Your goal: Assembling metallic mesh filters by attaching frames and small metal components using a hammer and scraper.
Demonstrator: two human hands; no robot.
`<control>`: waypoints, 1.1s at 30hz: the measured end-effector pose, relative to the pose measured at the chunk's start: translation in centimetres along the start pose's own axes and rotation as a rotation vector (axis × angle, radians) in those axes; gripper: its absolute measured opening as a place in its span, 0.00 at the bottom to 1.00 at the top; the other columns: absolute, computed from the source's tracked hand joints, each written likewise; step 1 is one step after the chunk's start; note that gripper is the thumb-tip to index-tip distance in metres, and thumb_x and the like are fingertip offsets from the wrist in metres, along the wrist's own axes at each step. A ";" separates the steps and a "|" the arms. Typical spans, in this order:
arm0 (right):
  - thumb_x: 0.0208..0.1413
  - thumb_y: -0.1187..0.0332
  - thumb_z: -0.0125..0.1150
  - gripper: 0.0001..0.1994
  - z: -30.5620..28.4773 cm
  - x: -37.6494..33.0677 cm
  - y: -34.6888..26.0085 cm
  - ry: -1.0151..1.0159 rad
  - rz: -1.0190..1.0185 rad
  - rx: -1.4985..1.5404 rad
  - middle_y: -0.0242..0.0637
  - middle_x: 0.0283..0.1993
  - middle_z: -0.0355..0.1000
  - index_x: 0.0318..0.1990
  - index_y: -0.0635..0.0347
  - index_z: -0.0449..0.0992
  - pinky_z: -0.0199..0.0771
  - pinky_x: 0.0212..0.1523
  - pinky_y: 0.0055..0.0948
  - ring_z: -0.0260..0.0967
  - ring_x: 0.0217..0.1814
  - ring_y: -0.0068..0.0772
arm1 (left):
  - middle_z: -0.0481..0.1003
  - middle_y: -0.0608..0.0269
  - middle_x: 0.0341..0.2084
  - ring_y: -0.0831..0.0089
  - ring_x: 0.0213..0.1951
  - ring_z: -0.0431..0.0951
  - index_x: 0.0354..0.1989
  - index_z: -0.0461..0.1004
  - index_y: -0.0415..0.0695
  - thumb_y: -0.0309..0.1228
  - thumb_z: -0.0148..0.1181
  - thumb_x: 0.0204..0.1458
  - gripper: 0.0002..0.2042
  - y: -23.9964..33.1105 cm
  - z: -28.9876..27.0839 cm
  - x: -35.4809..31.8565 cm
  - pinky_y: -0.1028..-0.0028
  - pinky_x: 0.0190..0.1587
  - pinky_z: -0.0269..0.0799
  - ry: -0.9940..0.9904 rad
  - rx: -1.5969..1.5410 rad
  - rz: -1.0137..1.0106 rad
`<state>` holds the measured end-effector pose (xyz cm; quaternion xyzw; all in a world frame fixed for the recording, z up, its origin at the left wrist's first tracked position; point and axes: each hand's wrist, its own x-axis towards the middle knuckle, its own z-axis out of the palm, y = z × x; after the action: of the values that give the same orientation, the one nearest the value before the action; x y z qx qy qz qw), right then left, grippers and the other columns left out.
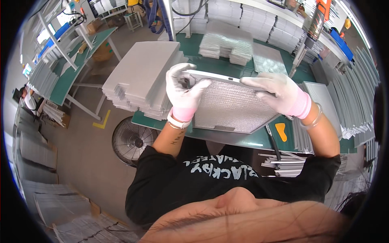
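Note:
Both hands wear white gloves with pink cuffs. Between them a silver mesh panel with a slim metal frame stands tilted over the green table, its top edge raised. My left hand is closed round the panel's upper left corner, fingers curled. My right hand grips the upper right part, fingers along the top edge and thumb on the mesh face. A small dark slot shows in the frame's top edge between the hands. To the right of the panel lie a yellow scraper and a black-handled tool.
A tall stack of pale sheets stands left of the panel. Silver sheets lie at the table's back. Framed panels crowd the right side. A floor fan stands lower left. An orange tool hangs upper right. Another person is far left.

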<state>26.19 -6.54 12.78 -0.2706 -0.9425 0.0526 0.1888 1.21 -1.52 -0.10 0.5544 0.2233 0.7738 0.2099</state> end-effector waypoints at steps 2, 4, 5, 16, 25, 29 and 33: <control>0.46 0.80 0.58 0.28 0.1 0.1 -0.1 0.008 -0.004 0.005 0.45 0.34 0.69 0.60 0.58 0.70 0.70 0.37 0.38 0.68 0.34 0.46 | 0.74 0.64 0.39 0.84 0.24 0.67 0.46 0.71 0.40 0.27 0.79 0.33 0.29 -0.3 -0.2 0.4 0.83 0.28 0.65 0.023 0.100 0.055; 0.46 0.80 0.58 0.28 0.1 0.4 0.1 0.017 0.000 0.010 0.45 0.33 0.68 0.60 0.59 0.70 0.69 0.37 0.38 0.68 0.33 0.46 | 0.76 0.63 0.32 0.82 0.24 0.69 0.43 0.76 0.37 0.29 0.79 0.32 0.26 -0.7 -0.3 0.7 0.81 0.29 0.68 0.045 0.278 0.151; 0.47 0.80 0.57 0.28 0.1 0.5 0.2 -0.003 0.033 0.004 0.45 0.34 0.69 0.61 0.57 0.69 0.70 0.38 0.37 0.68 0.34 0.46 | 0.76 0.63 0.32 0.82 0.24 0.69 0.43 0.76 0.37 0.29 0.79 0.32 0.26 -0.6 -0.2 0.6 0.81 0.29 0.68 0.049 0.283 0.152; 0.44 0.84 0.58 0.30 0.7 1.2 -0.2 0.023 0.043 0.008 0.46 0.31 0.67 0.59 0.59 0.70 0.68 0.35 0.36 0.67 0.32 0.45 | 0.75 0.61 0.30 0.75 0.29 0.73 0.51 0.74 0.37 0.21 0.62 0.49 0.18 -2.2 -0.9 0.2 0.79 0.36 0.70 0.023 0.400 0.241; 0.45 0.83 0.58 0.29 1.1 0.8 -0.4 0.083 -0.004 -0.024 0.45 0.33 0.69 0.59 0.58 0.71 0.70 0.35 0.37 0.69 0.32 0.45 | 0.73 0.64 0.42 0.84 0.33 0.71 0.48 0.74 0.38 0.16 0.60 0.50 0.16 -3.0 -1.9 0.1 0.84 0.36 0.68 -0.042 -0.106 0.005; 0.45 0.82 0.58 0.29 1.0 0.4 0.0 0.060 -0.007 -0.037 0.45 0.34 0.70 0.59 0.59 0.71 0.71 0.36 0.36 0.70 0.33 0.45 | 0.73 0.60 0.44 0.82 0.34 0.72 0.45 0.74 0.37 0.17 0.58 0.51 0.12 -2.9 -1.7 0.3 0.84 0.37 0.68 -0.041 0.004 0.161; 0.45 0.81 0.59 0.27 0.8 0.2 -0.3 0.042 0.016 -0.102 0.44 0.33 0.71 0.57 0.61 0.73 0.71 0.36 0.36 0.70 0.33 0.44 | 0.72 0.60 0.46 0.80 0.42 0.71 0.51 0.68 0.39 0.14 0.50 0.53 0.16 -2.3 -1.2 0.3 0.81 0.46 0.65 -0.158 -0.015 0.122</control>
<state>25.61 -6.71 12.20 -0.2883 -0.9376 0.0006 0.1943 0.15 0.38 -1.53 0.6249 0.1660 0.7405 0.1835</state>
